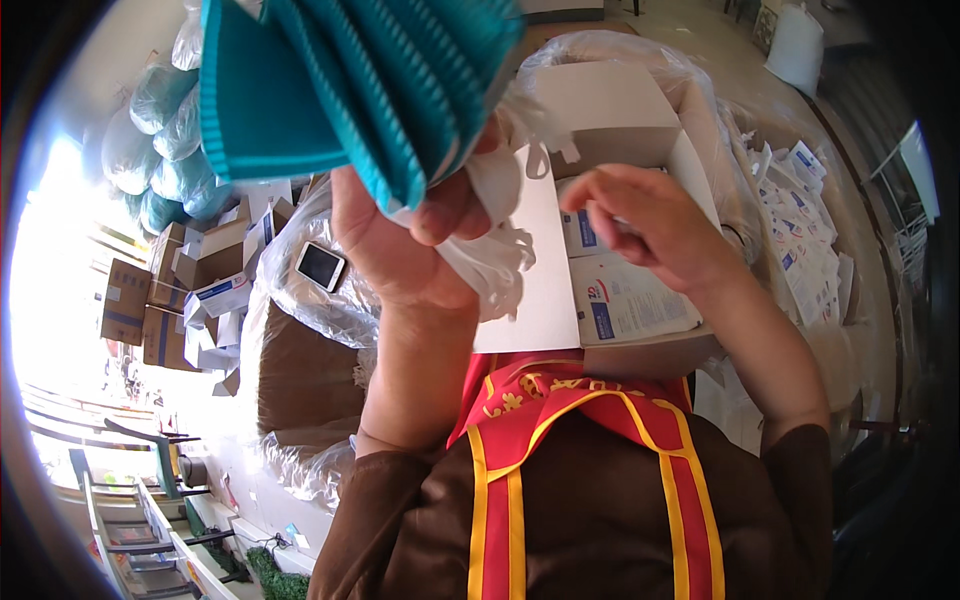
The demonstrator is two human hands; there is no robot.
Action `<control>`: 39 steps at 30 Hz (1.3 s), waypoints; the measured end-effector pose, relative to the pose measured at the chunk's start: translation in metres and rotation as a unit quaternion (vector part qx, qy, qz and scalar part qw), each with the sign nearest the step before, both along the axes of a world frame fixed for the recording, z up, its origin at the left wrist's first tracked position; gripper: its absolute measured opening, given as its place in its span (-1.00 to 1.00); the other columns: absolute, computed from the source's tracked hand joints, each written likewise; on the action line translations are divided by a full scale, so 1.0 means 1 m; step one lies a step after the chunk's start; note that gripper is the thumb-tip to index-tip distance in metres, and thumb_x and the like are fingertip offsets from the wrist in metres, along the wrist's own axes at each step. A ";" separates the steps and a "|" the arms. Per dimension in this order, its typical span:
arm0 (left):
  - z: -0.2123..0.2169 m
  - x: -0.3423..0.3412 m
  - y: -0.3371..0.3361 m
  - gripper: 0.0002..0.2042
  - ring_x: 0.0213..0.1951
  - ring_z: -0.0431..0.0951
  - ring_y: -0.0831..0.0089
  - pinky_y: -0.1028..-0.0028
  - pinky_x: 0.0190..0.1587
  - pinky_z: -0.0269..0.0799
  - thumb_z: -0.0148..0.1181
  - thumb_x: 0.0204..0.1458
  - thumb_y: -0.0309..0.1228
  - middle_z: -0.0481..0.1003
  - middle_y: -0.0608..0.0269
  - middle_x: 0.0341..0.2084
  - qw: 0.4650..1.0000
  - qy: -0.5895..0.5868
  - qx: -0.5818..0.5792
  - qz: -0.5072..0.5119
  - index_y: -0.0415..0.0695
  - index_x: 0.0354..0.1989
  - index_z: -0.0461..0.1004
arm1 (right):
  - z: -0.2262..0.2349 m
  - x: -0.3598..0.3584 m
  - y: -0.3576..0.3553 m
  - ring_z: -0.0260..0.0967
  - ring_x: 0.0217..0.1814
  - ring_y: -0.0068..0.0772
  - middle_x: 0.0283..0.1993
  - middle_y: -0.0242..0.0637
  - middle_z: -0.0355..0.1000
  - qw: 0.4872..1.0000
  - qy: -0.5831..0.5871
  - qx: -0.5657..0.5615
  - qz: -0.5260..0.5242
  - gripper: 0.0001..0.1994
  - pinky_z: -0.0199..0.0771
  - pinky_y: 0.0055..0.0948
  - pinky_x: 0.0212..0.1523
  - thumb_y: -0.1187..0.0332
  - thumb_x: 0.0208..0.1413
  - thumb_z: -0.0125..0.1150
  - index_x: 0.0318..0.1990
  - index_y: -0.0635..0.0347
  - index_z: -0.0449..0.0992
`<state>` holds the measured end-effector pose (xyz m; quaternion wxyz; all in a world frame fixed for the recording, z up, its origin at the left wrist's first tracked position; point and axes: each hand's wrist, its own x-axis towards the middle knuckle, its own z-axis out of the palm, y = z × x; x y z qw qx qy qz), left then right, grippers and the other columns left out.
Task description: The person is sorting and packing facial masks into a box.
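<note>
At the top of the head view, my left hand point(395, 245) is closed around a fanned stack of teal folded face masks point(320, 95). Their white ear loops point(495, 265) hang in a bunch beside my fingers. My right hand point(665, 225) hovers over an open white cardboard box point(655, 355), its fingers loosely bent and apart, and I see nothing in them. Flat white packets with blue and red print point(635, 305) lie inside the box, below that hand. Part of the box's far interior is hidden behind my right hand.
To the right stands a plastic-lined carton of loose white packets point(795, 230). On the left, a phone point(320, 266) rests on clear plastic, near brown cartons point(165, 335). Stuffed clear bags point(160, 135) are piled behind. A stepladder point(150, 540) stands at lower left.
</note>
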<state>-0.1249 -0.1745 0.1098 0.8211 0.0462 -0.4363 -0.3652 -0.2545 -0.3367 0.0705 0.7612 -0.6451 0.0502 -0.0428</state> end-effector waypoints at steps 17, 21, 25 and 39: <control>-0.017 0.010 -0.013 -0.54 -0.58 0.40 0.43 0.52 -0.44 0.48 -0.16 0.23 -0.11 0.49 0.04 -0.50 0.994 0.095 0.037 -0.046 -0.33 -0.08 0.41 | -0.034 -0.021 0.035 0.13 -0.55 -0.76 -0.48 -0.48 0.40 0.984 0.022 0.103 0.147 -0.44 0.12 -0.69 -0.54 -0.19 0.18 0.04 -0.24 0.22 0.57; -0.018 0.012 -0.012 -0.52 -0.58 0.40 0.43 0.50 -0.44 0.46 -0.16 0.25 -0.08 0.49 0.03 -0.50 0.994 0.075 0.048 -0.058 -0.35 -0.08 0.40 | -0.030 -0.025 0.038 0.22 -0.49 -0.75 -0.38 -0.42 0.45 0.978 0.015 0.052 0.201 -0.62 0.24 -0.67 -0.47 0.05 0.25 0.09 -0.14 0.24 0.51; -0.019 0.030 -0.003 -0.52 -0.56 0.39 0.44 0.51 -0.43 0.44 -0.15 0.25 -0.07 0.47 0.04 -0.53 0.995 0.084 0.056 -0.013 -0.34 -0.08 0.40 | -0.033 -0.031 0.038 0.26 -0.52 -0.73 -0.35 -0.33 0.49 0.971 0.058 0.126 0.195 -0.64 0.20 -0.74 -0.52 0.09 0.29 0.03 -0.16 0.25 0.49; -0.017 0.017 -0.017 -0.52 -0.59 0.35 0.55 0.59 -0.44 0.34 -0.16 0.26 -0.07 0.45 -0.16 -0.36 0.995 0.074 0.060 -0.017 -0.31 -0.04 0.41 | -0.044 -0.008 0.047 0.16 -0.58 -0.76 -0.47 -0.43 0.38 0.972 0.106 0.111 0.177 -0.62 0.16 -0.71 -0.57 0.01 0.13 0.26 -0.18 0.17 0.45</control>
